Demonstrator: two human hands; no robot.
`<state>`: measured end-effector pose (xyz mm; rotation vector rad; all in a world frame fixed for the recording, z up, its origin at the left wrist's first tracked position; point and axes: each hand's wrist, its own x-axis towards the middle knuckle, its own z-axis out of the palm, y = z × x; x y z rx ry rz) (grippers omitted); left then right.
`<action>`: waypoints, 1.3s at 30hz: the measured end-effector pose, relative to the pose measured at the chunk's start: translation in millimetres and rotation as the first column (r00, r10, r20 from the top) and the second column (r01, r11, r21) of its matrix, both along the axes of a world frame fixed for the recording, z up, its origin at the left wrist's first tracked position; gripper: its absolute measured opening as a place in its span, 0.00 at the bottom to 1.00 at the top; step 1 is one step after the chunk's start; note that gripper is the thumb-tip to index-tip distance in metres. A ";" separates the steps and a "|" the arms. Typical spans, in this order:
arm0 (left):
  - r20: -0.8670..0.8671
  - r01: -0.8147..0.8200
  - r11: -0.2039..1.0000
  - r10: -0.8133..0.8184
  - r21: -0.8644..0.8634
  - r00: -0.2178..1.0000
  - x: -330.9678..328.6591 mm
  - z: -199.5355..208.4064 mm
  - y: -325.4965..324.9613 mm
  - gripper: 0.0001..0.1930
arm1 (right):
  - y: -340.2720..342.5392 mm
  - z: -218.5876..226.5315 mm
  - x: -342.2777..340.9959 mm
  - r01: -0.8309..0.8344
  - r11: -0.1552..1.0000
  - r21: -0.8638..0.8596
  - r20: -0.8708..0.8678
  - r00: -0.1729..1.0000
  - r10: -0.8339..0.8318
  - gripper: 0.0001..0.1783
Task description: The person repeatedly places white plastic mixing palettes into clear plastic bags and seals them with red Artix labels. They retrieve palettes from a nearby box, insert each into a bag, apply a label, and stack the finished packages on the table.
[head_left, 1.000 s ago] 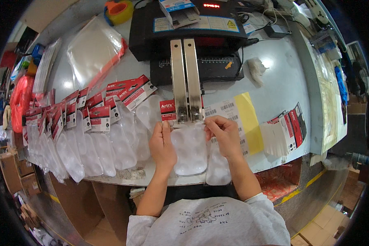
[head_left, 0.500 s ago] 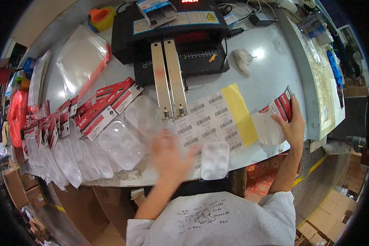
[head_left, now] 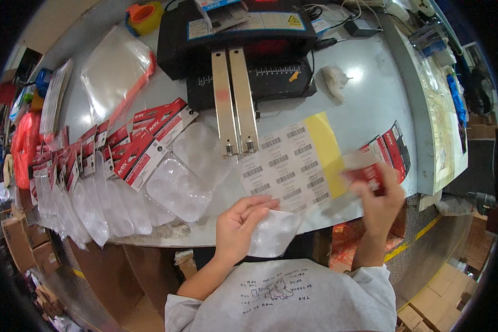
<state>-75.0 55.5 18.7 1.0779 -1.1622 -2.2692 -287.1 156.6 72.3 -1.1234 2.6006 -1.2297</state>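
Note:
My left hand [head_left: 239, 228] pinches the edge of a white plastic paint palette [head_left: 274, 237] with round wells. The palette is tilted over the table's front edge. In my right hand [head_left: 383, 206] is a clear plastic bag with a red header card [head_left: 366, 176], blurred by motion. Behind that hand lies a stack of similar red-headed bags [head_left: 394, 148]. Between my hands and the machine, a sheet of barcode labels [head_left: 285, 166] with a yellow edge lies flat. To the left, several bagged palettes [head_left: 180, 188] with red header cards overlap in a row.
A black machine [head_left: 238, 41] with two metal bars [head_left: 230, 102] reaching toward me stands at the back. Clear plastic bags [head_left: 116, 72] and a yellow-orange tape roll [head_left: 144, 19] lie left of it. Crumpled whitish material [head_left: 335, 83] sits right. A raised ledge [head_left: 426, 110] borders the right side.
My left hand has gone from reaching over the table to holding the palette, now tilted up. My right hand has drawn a red-headed bag off the stack, toward the left and nearer me.

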 end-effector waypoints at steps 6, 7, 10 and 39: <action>0.219 0.067 0.927 0.016 -0.368 0.976 9.6 13.4 1.1 0.08 | -48.0 -8.6 35.0 -0.550 0.835 0.000 0.459 0.742 0.488 0.15; 0.199 0.040 0.904 0.050 -0.426 0.979 10.3 12.9 0.9 0.08 | -51.9 -10.3 37.2 -0.540 0.842 -0.006 0.479 0.737 0.476 0.12; 0.241 0.069 0.866 0.061 -0.496 0.969 11.0 10.9 -0.6 0.07 | -57.6 -11.9 38.9 -0.514 0.858 -0.010 0.567 0.703 0.428 0.10; 0.209 -0.173 0.758 0.379 -0.629 0.902 15.9 -18.2 -13.2 0.12 | -40.2 -54.2 49.0 -0.373 0.918 -0.136 0.907 0.326 0.267 0.07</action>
